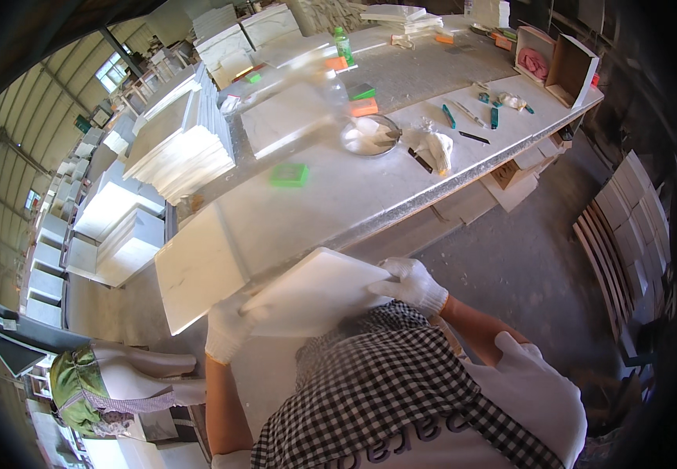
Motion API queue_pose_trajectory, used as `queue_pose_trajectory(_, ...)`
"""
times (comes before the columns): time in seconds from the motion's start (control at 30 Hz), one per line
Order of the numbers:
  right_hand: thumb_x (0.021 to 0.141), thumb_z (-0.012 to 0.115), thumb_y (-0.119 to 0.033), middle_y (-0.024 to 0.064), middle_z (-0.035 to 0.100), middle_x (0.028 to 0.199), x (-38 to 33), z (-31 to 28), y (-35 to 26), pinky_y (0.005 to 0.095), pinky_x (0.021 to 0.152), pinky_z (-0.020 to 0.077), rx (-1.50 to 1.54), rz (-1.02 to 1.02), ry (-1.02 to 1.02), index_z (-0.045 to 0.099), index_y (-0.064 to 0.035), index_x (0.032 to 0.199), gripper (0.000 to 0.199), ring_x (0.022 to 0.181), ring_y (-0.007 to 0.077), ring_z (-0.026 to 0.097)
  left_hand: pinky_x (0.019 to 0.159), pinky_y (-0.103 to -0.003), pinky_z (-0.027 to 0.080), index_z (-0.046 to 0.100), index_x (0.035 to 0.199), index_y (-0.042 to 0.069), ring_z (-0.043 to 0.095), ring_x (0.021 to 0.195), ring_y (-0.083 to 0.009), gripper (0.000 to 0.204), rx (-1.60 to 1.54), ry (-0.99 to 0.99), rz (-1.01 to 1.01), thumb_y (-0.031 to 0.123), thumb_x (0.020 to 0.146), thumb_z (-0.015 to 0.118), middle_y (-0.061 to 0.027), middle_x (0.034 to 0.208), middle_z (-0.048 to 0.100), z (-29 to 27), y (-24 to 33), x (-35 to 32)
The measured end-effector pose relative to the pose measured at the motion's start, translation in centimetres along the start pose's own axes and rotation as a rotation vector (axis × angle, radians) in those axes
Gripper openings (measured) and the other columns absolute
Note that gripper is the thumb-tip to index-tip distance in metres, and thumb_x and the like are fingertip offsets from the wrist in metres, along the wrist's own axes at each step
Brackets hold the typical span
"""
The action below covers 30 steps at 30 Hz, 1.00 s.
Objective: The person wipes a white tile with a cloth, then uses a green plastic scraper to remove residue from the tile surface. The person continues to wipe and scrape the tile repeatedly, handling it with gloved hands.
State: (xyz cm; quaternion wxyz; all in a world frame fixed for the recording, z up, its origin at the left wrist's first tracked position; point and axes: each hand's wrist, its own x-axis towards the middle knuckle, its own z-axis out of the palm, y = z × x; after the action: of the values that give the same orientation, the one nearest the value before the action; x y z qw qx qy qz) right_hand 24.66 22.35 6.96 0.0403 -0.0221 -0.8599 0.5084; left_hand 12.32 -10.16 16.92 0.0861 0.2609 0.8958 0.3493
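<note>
The white slab [319, 291] is up in the person's two hands, tilted, just in front of the checked apron [377, 367] and before the near edge of the tabletop [338, 187]. The gloved left hand [229, 327] grips its left end; the gloved right hand [413, 286] is closed on the right end, thumb over the upper face. From where I stand it looks like stone or tile, so I'd judge it stiff and rather heavy for its thickness, with no give at all. The face has a sheen and would likely slide under cloth gloves; corners and thin edges look the easiest to chip. Opposite edges, with fingers well underneath, seem the right hold; one corner alone would be a poor one.

Just beyond the left hand, a second pale slab [197, 270] lies at the tabletop's end. Farther in sit a green block [289, 174] and a metal bowl [349, 142] of white stuff, with stacked slabs [190, 152] off to the left.
</note>
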Motion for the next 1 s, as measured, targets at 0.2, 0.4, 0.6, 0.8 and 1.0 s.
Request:
queue_pose_trajectory(0.2,0.088,0.071,-0.032,0.0112,0.071,0.097,-0.3,0.6,0.1,0.0319,0.078,0.0528,0.279,0.038,0.027,0.072,-0.0068,0.103,0.029,0.089,0.0208,0.069,0.065,-0.032,0.05,0.074,0.101,0.004,0.063,0.065,-0.0195,0.037,0.09,-0.051,-0.083,0.034,0.079,0.077,-0.0131,0.075,0.067,0.1,0.0,-0.1)
queue_pose_trajectory(0.4,0.087,0.072,-0.028,0.0118,0.071,0.089,0.1,1.2,1.0,0.0319,0.075,0.0531,0.171,0.026,0.073,0.071,-0.0037,0.102,0.029,0.082,0.0174,0.069,0.069,-0.034,0.051,0.074,0.095,0.004,0.064,0.07,-0.0248,0.036,0.036,0.07,0.032,0.035,0.077,0.079,-0.0133,0.082,0.069,0.8,-0.5,-0.2)
queue_pose_trajectory(0.6,0.084,0.074,-0.02,0.0122,0.07,0.084,0.5,-0.6,-1.7,0.0296,0.067,0.0522,0.123,-0.062,0.108,0.072,-0.0008,0.099,0.024,0.071,0.0161,0.066,0.068,-0.034,0.051,0.073,0.092,0.002,0.064,0.07,-0.0233,0.038,0.063,0.139,0.003,0.035,0.077,0.081,-0.0129,0.079,0.068,0.5,0.0,-1.1)
queue_pose_trajectory(0.8,0.079,0.076,-0.016,0.0112,0.067,0.072,-0.3,-7.3,-8.0,0.0318,0.057,0.0494,-0.218,-0.161,0.104,0.073,-0.0004,0.089,0.019,0.06,0.0183,0.064,0.067,-0.033,0.051,0.072,0.089,-0.001,0.062,0.068,-0.0194,0.032,-0.211,0.135,0.054,0.028,0.079,0.08,-0.0132,0.078,0.068,0.4,0.5,0.1)
queue_pose_trajectory(1.0,0.079,0.078,-0.027,0.0131,0.064,0.067,-1.1,-8.8,-10.5,0.0363,0.054,0.0471,-0.396,-0.184,0.049,0.07,-0.003,0.078,0.026,0.057,0.0281,0.062,0.06,-0.03,0.049,0.071,0.087,-0.001,0.059,0.065,-0.0131,0.027,-0.382,0.073,0.042,0.024,0.079,0.079,-0.0081,0.069,0.065,2.1,-1.2,3.3)
